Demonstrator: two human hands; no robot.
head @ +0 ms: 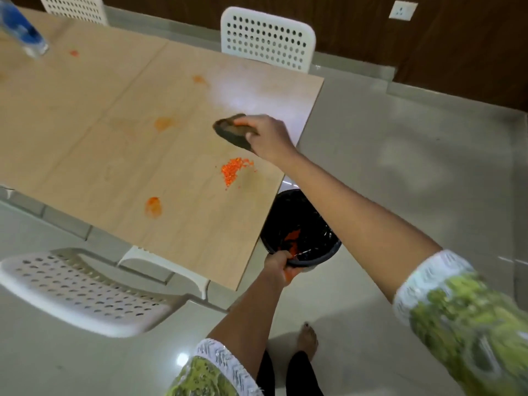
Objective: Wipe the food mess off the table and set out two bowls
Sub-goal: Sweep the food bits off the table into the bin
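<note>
Two white perforated chairs show: one [268,38] at the far side, another [85,290] near left. A third chair's back [74,7] peeks in at far left. A blurred bottle [21,31] with blue stands far left. A wall socket [403,9] sits far right on dark panelling above the grey tiled floor [414,172].

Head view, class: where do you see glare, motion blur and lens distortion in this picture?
Head view: glare whitens the table near its far right corner, and the floor shows soft reflections; motion blur smears the bottle at top left and the right sleeve; wide-angle distortion tilts the table edges and bends the near chair; the orange grains stay fairly sharp.
</note>
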